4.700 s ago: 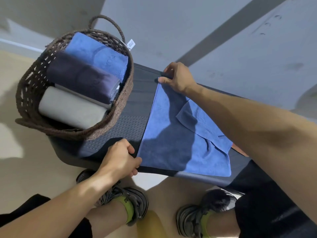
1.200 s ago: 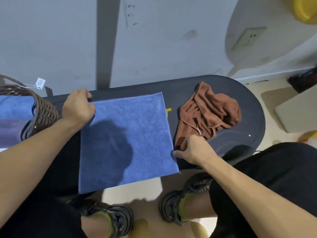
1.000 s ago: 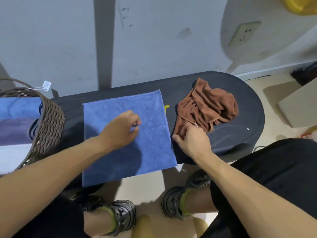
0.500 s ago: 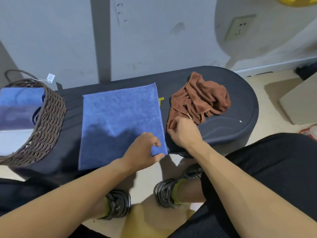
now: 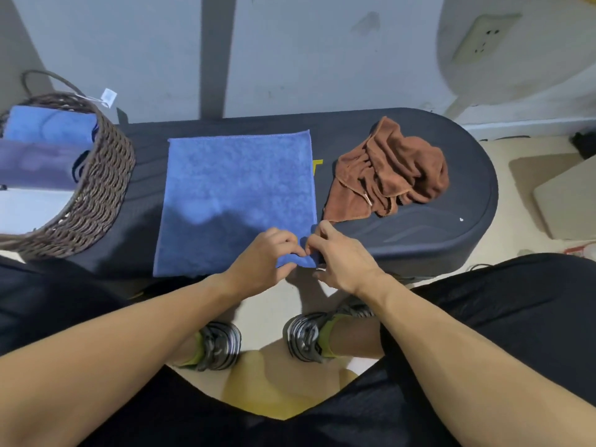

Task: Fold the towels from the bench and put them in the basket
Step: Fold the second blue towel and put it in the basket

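Currently catalogued, task item first: blue towel (image 5: 235, 201), spread flat and square on the bench (image 5: 419, 240), between the basket and the brown towel, its near edge hanging just over the bench front.

Left hand (image 5: 263, 258): fingers curled, pinching the towel's near right corner. Half a second ago it was already at this corner; a second ago it lay on the towel's middle, and just before that it held the far left corner.

Right hand (image 5: 342, 256): fingers curled at the same corner, touching the left hand; it appears to pinch the hem there, though the exact hold is partly hidden. It has kept to this corner throughout the last second.

Meaning, as a judgement: smoothing is finished and both hands have gathered at one corner, so the first fold of this towel looks about to begin; no fold is yet made.

Brown towel (image 5: 390, 175): crumpled in a heap just right of the blue one, apart from it, untouched.

Basket (image 5: 96, 188): wicker, at the bench's left end, holding folded towels in blue, dark purple and white.

Wall socket (image 5: 480, 37): upper right.
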The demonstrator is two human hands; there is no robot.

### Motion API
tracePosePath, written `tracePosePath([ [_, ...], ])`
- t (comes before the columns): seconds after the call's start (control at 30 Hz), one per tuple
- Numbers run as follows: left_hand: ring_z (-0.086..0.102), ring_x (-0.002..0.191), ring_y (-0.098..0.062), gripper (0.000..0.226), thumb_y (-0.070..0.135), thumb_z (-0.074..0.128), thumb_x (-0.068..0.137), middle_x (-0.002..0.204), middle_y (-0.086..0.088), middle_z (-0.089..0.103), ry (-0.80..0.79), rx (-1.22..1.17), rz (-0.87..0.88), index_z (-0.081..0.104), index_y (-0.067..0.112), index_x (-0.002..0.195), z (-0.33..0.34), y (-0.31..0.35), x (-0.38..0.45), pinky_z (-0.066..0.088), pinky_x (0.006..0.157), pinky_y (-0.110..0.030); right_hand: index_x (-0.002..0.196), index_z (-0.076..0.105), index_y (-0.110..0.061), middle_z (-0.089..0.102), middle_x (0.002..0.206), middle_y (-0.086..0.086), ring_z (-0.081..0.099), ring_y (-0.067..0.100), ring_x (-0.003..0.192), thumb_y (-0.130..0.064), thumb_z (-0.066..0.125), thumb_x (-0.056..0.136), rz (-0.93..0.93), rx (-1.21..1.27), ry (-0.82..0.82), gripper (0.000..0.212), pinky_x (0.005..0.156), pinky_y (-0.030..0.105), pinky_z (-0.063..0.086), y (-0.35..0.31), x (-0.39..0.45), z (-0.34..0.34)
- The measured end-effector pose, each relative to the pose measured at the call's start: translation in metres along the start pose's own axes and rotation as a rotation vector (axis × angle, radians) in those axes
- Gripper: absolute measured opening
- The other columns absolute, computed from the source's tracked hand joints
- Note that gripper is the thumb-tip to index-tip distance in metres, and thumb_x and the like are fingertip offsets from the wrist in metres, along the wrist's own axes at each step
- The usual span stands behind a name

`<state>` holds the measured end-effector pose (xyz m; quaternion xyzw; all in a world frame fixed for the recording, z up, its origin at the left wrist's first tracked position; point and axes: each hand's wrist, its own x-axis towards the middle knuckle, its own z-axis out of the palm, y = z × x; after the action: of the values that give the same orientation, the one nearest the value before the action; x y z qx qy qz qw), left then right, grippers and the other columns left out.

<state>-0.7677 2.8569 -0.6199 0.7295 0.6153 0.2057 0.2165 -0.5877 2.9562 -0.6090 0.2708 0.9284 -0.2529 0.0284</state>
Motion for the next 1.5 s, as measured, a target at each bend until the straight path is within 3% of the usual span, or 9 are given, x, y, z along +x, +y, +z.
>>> tracePosePath([
  [0.17,0.057,0.086,-0.015,0.017,0.013,0.064,0.090,0.095,0.006,0.069,0.067,-0.154,-0.100,0.070,0.014,0.106,-0.007,-0.001,-0.006,0.044,0.080,-0.025,0.087,0.059,-0.019,0.044,0.103,-0.006,0.049,0.017,0.085,-0.026,0.066,0.086,-0.052,0.063,0.189,0.009,0.055,0.032,0.039,-0.007,0.003,0.004],
  [0.27,0.055,0.094,-0.008,0.040,0.034,0.074,0.083,0.104,0.012,0.065,0.001,-0.248,-0.277,0.061,0.024,0.119,-0.011,0.002,-0.007,0.045,0.080,-0.023,0.088,0.068,-0.015,0.057,0.108,-0.007,0.049,0.018,0.102,-0.026,0.067,0.090,0.049,0.248,0.270,0.012,0.080,0.036,0.048,-0.006,0.012,-0.004],
  [0.4,0.057,0.084,-0.006,0.035,0.025,0.071,0.079,0.095,0.014,0.063,-0.040,-0.161,-0.371,0.058,0.030,0.112,-0.037,-0.014,-0.013,0.044,0.069,-0.025,0.085,0.070,-0.013,0.067,0.118,-0.008,0.045,0.010,0.126,-0.022,0.069,0.091,0.102,0.522,0.379,0.011,0.105,0.024,0.035,-0.015,0.024,-0.015],
  [0.6,0.054,0.075,-0.014,0.017,0.029,0.073,0.080,0.082,0.010,0.052,-0.230,0.229,-0.478,0.056,0.026,0.077,-0.098,-0.070,-0.054,0.048,0.066,-0.035,0.083,0.055,-0.022,0.068,0.074,-0.001,0.062,0.019,0.074,-0.039,0.054,0.098,0.194,0.617,0.304,0.023,0.074,0.038,0.050,-0.026,0.033,-0.015],
  [0.77,0.056,0.069,-0.010,0.018,0.026,0.068,0.084,0.077,0.010,0.058,-0.353,0.149,-0.489,0.051,0.031,0.079,-0.123,-0.086,-0.073,0.047,0.063,-0.033,0.082,0.055,-0.020,0.064,0.072,0.004,0.056,0.021,0.070,-0.041,0.054,0.098,0.234,0.629,0.325,0.026,0.068,0.038,0.048,-0.021,0.038,-0.009],
  [0.9,0.055,0.062,-0.010,0.018,0.019,0.056,0.093,0.070,0.008,0.062,-0.282,0.147,-0.513,0.043,0.031,0.090,-0.131,-0.093,-0.072,0.038,0.056,-0.030,0.083,0.056,-0.021,0.064,0.073,0.005,0.055,0.020,0.068,-0.041,0.054,0.098,0.240,0.638,0.321,0.025,0.065,0.035,0.046,-0.016,0.039,-0.006],
  [1.1,0.060,0.082,-0.022,0.007,0.024,0.047,0.101,0.089,0.002,0.065,-0.190,0.104,-0.585,0.049,0.025,0.108,-0.125,-0.094,-0.045,0.045,0.075,-0.038,0.085,0.059,-0.025,0.064,0.073,-0.001,0.053,0.010,0.064,-0.040,0.058,0.097,0.363,0.744,0.388,0.019,0.061,0.022,0.041,-0.008,0.035,-0.005],
  [1.33,0.055,0.059,0.001,0.033,0.066,0.067,0.077,0.064,0.017,0.063,-0.422,-0.062,-0.581,0.063,0.033,0.075,-0.145,-0.090,-0.051,0.038,0.055,-0.016,0.082,0.063,-0.025,0.072,0.078,-0.012,0.068,0.004,0.076,-0.036,0.062,0.096,0.452,0.740,0.335,0.018,0.061,0.018,0.049,0.008,0.040,-0.016],
  [1.5,0.057,0.064,0.002,0.041,0.053,0.088,0.059,0.073,0.019,0.064,-0.569,-0.085,-0.620,0.066,0.030,0.086,-0.159,-0.094,-0.053,0.041,0.058,-0.017,0.082,0.060,-0.022,0.073,0.080,0.007,0.069,0.023,0.080,-0.038,0.059,0.097,0.466,0.713,0.307,0.022,0.071,0.037,0.053,0.004,0.044,-0.015],
])
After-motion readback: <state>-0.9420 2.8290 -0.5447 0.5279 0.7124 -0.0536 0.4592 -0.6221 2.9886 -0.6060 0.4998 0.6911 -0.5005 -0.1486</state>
